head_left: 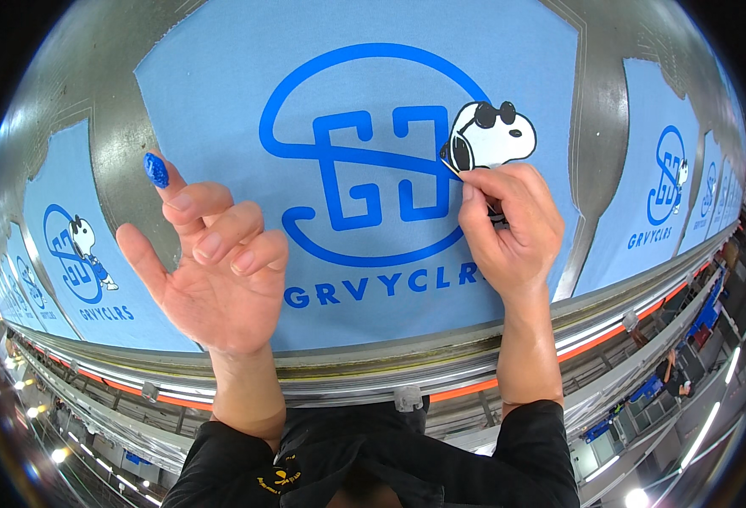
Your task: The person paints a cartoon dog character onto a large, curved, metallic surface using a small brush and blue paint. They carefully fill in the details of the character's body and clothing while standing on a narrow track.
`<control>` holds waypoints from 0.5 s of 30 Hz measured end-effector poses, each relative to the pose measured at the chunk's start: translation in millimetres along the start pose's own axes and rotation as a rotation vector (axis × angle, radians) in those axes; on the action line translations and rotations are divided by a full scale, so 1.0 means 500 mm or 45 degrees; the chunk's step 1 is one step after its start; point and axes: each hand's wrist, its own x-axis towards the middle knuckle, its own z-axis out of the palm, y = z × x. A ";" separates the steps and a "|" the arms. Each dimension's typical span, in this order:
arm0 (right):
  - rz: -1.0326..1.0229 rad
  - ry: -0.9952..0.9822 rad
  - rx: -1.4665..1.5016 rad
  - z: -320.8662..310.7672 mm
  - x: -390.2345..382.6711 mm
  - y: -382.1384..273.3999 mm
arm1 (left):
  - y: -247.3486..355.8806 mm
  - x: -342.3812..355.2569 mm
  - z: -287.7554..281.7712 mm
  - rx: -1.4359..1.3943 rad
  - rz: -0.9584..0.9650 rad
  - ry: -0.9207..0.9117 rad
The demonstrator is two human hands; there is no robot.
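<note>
A light blue cut fabric panel lies flat before me, printed with a darker blue looping emblem and a black-and-white cartoon dog in sunglasses. My right hand rests over the print's right side and covers most of the dog's body. Between its thumb and forefinger is a thin pale stick, its tip at the dog's ear beside the emblem. My left hand is raised palm up above the panel's left part, fingers loosely apart and holding nothing. Wet-looking blue paint coats its index fingertip.
Similar printed panels lie to the left and right on the long grey table. A metal rail with an orange strip runs along the near edge. A person is far off at the lower right.
</note>
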 end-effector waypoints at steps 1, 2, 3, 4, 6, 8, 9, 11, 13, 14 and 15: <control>0.003 -0.012 -0.005 -0.002 0.000 0.000 | 0.000 0.000 0.000 0.000 0.000 0.001; 0.051 -0.002 0.028 -0.005 -0.001 -0.003 | 0.000 -0.001 -0.001 -0.002 0.001 0.001; 0.098 0.007 0.061 -0.008 -0.002 -0.006 | 0.000 -0.001 -0.001 -0.003 0.002 0.002; 0.146 0.017 0.094 -0.011 -0.002 -0.009 | -0.001 -0.002 -0.002 -0.005 0.003 0.003; 0.114 0.044 0.069 -0.022 0.001 -0.005 | 0.000 -0.001 0.000 0.002 0.008 0.007; 0.086 0.055 0.052 -0.028 0.004 -0.002 | 0.000 -0.001 0.000 0.003 0.009 0.007; 0.059 0.045 0.045 -0.027 0.005 -0.002 | 0.000 -0.001 0.000 0.002 0.008 0.006; 0.006 0.024 0.031 -0.023 0.006 -0.001 | -0.001 -0.001 -0.001 -0.002 0.004 0.003; -0.042 0.008 0.018 -0.016 0.007 0.002 | -0.002 0.000 -0.001 -0.006 -0.002 0.000; -0.066 0.000 0.011 -0.013 0.007 0.003 | -0.002 -0.001 -0.001 -0.009 -0.002 0.003; -0.066 0.001 0.002 -0.011 0.008 0.003 | -0.001 -0.001 -0.001 -0.013 -0.002 0.005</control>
